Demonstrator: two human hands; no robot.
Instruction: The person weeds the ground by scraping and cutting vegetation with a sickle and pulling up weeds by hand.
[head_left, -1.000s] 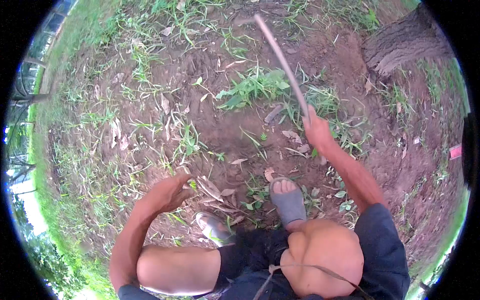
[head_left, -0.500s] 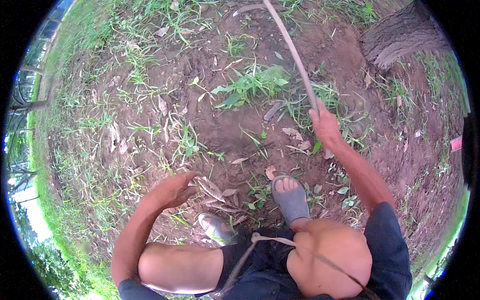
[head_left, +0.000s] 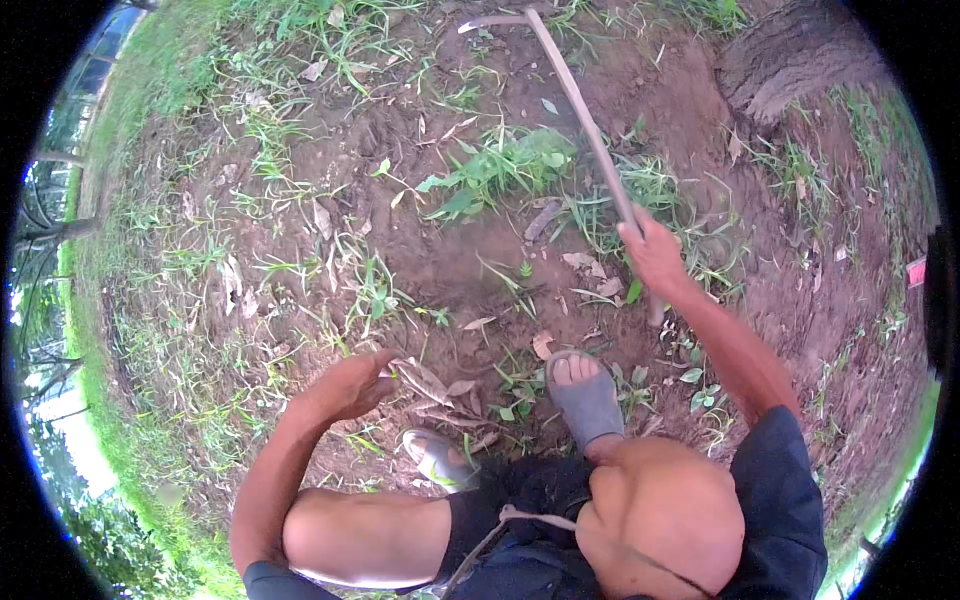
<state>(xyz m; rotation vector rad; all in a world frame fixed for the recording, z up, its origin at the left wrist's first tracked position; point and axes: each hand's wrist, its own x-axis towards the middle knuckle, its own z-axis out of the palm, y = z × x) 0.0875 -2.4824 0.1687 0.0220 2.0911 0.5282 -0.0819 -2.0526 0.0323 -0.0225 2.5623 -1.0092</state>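
Note:
My right hand (head_left: 655, 255) is wrapped round the wooden handle of a hoe (head_left: 580, 105). The handle slants up and away to the left. Its thin curved head points left at the top of the view, with a bright tip just above the soil. My left hand (head_left: 352, 387) hangs low on the left with its fingers curled in. Beside its fingertips lie dry brown leaves (head_left: 428, 382). Whatever those fingers hold, if anything, is hidden. A leafy green clump of weeds (head_left: 510, 170) grows left of the handle.
A tree trunk (head_left: 800, 60) rises at the upper right. My sandalled right foot (head_left: 585, 400) and left foot (head_left: 440, 458) are on the soil between my hands. A short stick (head_left: 543, 220) lies near the weeds. Grass tufts and dry leaves cover much of the brown ground.
The hoe's head has come slightly lower and nearer in view, so more of its curved end shows. My left hand has hardly moved.

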